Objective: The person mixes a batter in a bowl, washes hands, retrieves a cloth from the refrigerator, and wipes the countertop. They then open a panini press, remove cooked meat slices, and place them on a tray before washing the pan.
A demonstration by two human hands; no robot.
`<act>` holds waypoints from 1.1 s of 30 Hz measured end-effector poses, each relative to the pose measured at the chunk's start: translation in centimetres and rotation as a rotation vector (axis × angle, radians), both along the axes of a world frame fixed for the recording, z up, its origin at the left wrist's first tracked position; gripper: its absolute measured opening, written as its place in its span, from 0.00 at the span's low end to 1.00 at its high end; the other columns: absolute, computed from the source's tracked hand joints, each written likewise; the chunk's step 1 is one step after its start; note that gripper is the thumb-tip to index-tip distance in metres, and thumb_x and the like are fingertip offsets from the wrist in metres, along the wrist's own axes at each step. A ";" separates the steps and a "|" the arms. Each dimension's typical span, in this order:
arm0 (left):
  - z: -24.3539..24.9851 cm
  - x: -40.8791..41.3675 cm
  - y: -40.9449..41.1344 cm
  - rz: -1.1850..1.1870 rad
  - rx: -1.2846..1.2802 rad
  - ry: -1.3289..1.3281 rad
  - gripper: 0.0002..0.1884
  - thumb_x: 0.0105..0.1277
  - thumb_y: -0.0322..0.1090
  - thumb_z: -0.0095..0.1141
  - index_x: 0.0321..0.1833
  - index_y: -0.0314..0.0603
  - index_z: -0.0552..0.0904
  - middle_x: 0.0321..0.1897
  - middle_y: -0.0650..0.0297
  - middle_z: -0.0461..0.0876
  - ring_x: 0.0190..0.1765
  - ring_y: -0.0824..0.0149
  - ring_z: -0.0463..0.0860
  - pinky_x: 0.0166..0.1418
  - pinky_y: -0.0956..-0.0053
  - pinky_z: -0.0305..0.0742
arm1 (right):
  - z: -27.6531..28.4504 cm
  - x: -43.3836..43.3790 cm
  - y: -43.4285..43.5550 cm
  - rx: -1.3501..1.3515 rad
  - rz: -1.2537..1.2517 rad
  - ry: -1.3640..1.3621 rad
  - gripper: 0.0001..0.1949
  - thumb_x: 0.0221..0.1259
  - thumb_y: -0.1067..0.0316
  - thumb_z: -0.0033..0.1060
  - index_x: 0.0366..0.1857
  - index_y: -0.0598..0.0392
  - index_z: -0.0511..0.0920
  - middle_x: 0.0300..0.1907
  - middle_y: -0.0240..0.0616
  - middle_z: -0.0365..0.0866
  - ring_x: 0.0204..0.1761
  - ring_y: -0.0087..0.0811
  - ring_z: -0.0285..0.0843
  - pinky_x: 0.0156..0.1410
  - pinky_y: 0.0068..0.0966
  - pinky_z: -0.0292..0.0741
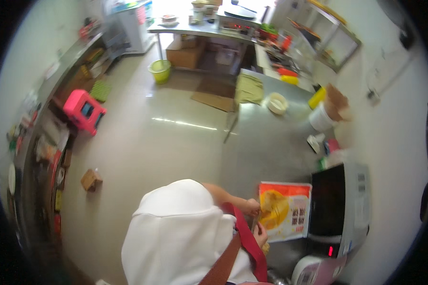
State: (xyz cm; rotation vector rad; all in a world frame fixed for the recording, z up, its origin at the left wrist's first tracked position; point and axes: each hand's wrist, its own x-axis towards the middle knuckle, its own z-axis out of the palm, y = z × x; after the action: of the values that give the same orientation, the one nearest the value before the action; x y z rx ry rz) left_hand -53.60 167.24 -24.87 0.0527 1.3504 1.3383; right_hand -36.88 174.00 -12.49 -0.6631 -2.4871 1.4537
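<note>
A flat printed bag or sheet (286, 212), orange and white with a yellow round picture and dark writing, lies on a stainless steel table (271, 153). My left hand (252, 207) is at its near edge with the fingers curled in. Closer to my body, my right hand (260, 235) is by the same edge, its fingers bent. A thin brownish strip (255, 221) shows between both hands; I cannot tell whether either grips it. Just below the right hand a small yellowish thing (266, 248) is partly hidden by a red apron strap (248, 242).
A microwave oven (328, 203) stands against the printed piece's far side. Along the table are a cream bowl (277, 103), a green towel (249, 88) and a white bucket (322, 117). On the floor are a pink stool (80, 107), a yellow-green bin (160, 72) and a small cardboard box (91, 179).
</note>
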 end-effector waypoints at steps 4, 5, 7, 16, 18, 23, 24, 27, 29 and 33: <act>-0.8 -2.6 -6.4 0.127 -0.010 0.026 0.11 0.54 0.38 0.54 0.37 0.41 0.77 0.30 0.60 0.79 0.32 0.65 0.79 0.36 0.64 0.74 | -5.1 -0.3 0.3 -0.196 0.086 -0.085 0.14 0.56 0.69 0.54 0.45 0.63 0.76 0.36 0.42 0.80 0.36 0.31 0.78 0.43 0.25 0.73; -1.2 -3.3 -8.6 0.183 -0.015 0.022 0.10 0.54 0.38 0.54 0.36 0.41 0.77 0.29 0.60 0.79 0.32 0.65 0.79 0.36 0.64 0.74 | -5.1 -1.4 -0.5 -0.188 0.139 -0.143 0.14 0.56 0.69 0.54 0.45 0.63 0.76 0.36 0.42 0.80 0.35 0.31 0.77 0.43 0.25 0.73; -1.8 -4.0 -14.0 0.331 -0.034 0.008 0.10 0.54 0.38 0.54 0.35 0.41 0.78 0.28 0.60 0.79 0.31 0.66 0.79 0.35 0.64 0.74 | -4.3 -4.4 -2.4 -0.148 0.283 -0.249 0.13 0.56 0.69 0.55 0.44 0.63 0.76 0.35 0.42 0.80 0.35 0.30 0.77 0.43 0.25 0.73; -3.3 6.4 -42.7 0.998 -1.051 0.369 0.15 0.56 0.41 0.50 0.38 0.37 0.81 0.36 0.50 0.81 0.39 0.52 0.80 0.42 0.59 0.73 | -4.1 -19.2 -11.6 0.049 1.039 -0.489 0.13 0.56 0.70 0.55 0.43 0.62 0.77 0.34 0.40 0.81 0.34 0.27 0.77 0.42 0.24 0.73; -4.6 11.6 -48.4 0.882 -1.166 0.360 0.18 0.59 0.46 0.47 0.39 0.40 0.81 0.38 0.50 0.80 0.42 0.52 0.79 0.44 0.58 0.73 | -4.3 -23.4 -15.4 0.102 1.216 -0.422 0.12 0.56 0.70 0.55 0.43 0.62 0.77 0.33 0.39 0.81 0.34 0.26 0.77 0.42 0.24 0.73; -3.9 27.7 -53.6 1.360 -1.174 -0.058 0.12 0.52 0.38 0.49 0.33 0.41 0.82 0.30 0.51 0.81 0.34 0.51 0.80 0.38 0.57 0.71 | 5.8 -25.2 -34.1 0.315 1.490 -0.077 0.12 0.56 0.69 0.55 0.43 0.61 0.78 0.32 0.37 0.80 0.33 0.24 0.77 0.39 0.23 0.74; -5.4 30.9 -54.4 1.346 -1.172 -0.139 0.12 0.52 0.38 0.49 0.33 0.40 0.82 0.30 0.51 0.81 0.35 0.51 0.80 0.39 0.57 0.71 | 6.4 -25.4 -37.8 0.302 1.520 -0.089 0.14 0.56 0.68 0.55 0.45 0.60 0.76 0.36 0.40 0.80 0.34 0.28 0.77 0.41 0.23 0.74; -8.3 39.3 -54.9 1.268 -1.130 -0.374 0.12 0.52 0.38 0.49 0.33 0.40 0.82 0.31 0.50 0.81 0.35 0.52 0.80 0.39 0.57 0.72 | 5.1 -24.1 -47.7 0.156 1.508 -0.079 0.14 0.56 0.67 0.55 0.46 0.58 0.76 0.35 0.39 0.79 0.35 0.28 0.77 0.40 0.23 0.74; -9.2 43.1 -55.2 1.190 -1.081 -0.480 0.13 0.52 0.38 0.50 0.34 0.39 0.82 0.31 0.50 0.81 0.36 0.52 0.80 0.39 0.57 0.72 | 3.0 -22.2 -53.2 0.060 1.542 -0.150 0.15 0.56 0.66 0.56 0.48 0.57 0.75 0.36 0.39 0.79 0.36 0.28 0.77 0.40 0.24 0.74; -9.7 45.3 -58.8 1.068 -1.075 -0.418 0.13 0.51 0.38 0.51 0.34 0.38 0.82 0.32 0.50 0.81 0.37 0.52 0.80 0.40 0.58 0.72 | 1.1 -17.2 -59.8 0.439 2.005 -0.139 0.21 0.54 0.63 0.58 0.53 0.56 0.71 0.40 0.44 0.79 0.41 0.36 0.79 0.45 0.29 0.75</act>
State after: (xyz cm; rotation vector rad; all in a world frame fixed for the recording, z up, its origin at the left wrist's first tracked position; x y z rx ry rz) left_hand -8.30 108.48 -34.58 -1.7672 1.5943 1.1093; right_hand -54.07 114.17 -11.35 2.4000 -2.9914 0.6880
